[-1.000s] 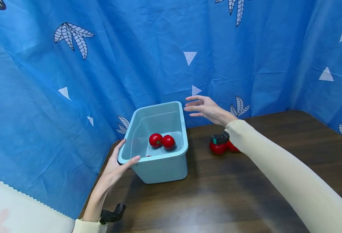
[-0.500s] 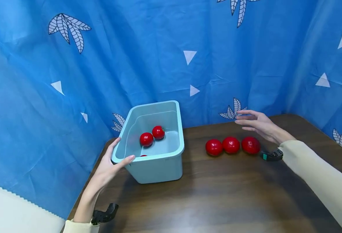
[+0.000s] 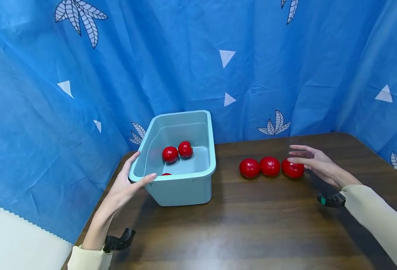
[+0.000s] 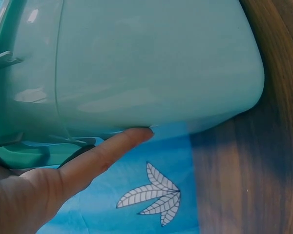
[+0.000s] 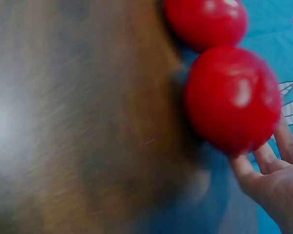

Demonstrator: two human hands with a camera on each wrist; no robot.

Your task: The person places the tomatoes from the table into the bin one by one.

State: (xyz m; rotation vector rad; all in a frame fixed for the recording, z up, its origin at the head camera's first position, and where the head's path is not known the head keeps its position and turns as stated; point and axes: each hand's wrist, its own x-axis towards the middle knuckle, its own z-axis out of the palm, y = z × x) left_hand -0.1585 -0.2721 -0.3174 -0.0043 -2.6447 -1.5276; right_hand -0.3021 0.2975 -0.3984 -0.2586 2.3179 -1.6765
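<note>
- Gripping the bin (image 3: 188, 193) by its near left corner with the left hand (image 3: 124, 187), with a thumb at the near rim and fingers down the left side.
- Laying one finger (image 4: 105, 158) along the bin's outer wall, as seen from the left wrist.
- Keeping the right hand (image 3: 316, 165) wide at the right fruit (image 3: 293, 170), with fingers parted and thumb over its top in the head view.
- Hard to tell from the right wrist view whether touching that red skin or only just beside it.
- Lined up close together on the tabletop (image 3: 252, 228), to the right of the bin and apart from it: left fruit (image 3: 250, 168), middle fruit (image 3: 269, 166), right fruit, all red and glossy.
- Lying inside the bin, just beside each other: near fruit (image 3: 170, 154) and far fruit (image 3: 185, 149).
- Mostly hidden behind the near rim: hidden fruit (image 3: 166, 174), with only a red sliver in sight.
- Worn on the wrists: left band (image 3: 117, 242) and right band (image 3: 333, 200), both black, next to pale sleeves (image 3: 381, 221).
- Hung behind the tabletop: blue curtain (image 3: 185, 75), printed with leaves and white triangles.
</note>
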